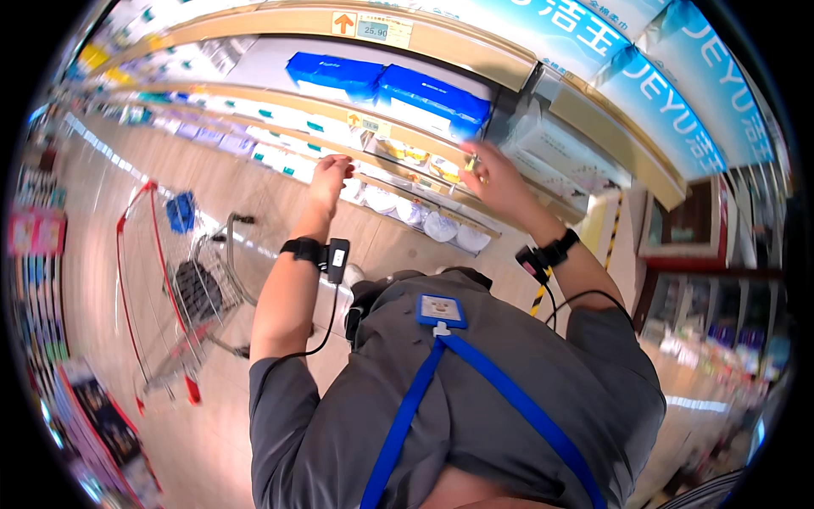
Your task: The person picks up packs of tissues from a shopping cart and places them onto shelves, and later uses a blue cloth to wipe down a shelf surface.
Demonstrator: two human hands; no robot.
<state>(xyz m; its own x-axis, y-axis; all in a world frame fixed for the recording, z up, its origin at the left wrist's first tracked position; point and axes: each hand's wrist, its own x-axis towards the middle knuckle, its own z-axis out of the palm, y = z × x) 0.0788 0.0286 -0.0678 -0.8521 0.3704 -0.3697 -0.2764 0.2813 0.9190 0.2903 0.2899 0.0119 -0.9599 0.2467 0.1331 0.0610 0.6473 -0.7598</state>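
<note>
My left hand (331, 182) is raised in front of the lower shelves, its fingers curled inward. Whether anything small sits in it is unclear. Farther right, my right hand (497, 181) is bent in front of the shelf edge, just below a blue-wrapped pack (434, 98). A small yellowish patch shows between its thumb and fingers; blur hides whether that is a held thing or goods behind. Another blue-wrapped pack (335, 75) lies beside the first on the same shelf. Round-topped packs (440, 226) fill the lowest shelf, under yellow-and-white packs (404, 153).
A shopping cart (172, 286) with red trim stands on the floor to the left, with a dark item inside. Large light-blue packs (674, 95) crowd the upper right shelf. Clear plastic-like boxes (559, 153) sit below them. Yellow-black floor tape (609, 245) runs at right.
</note>
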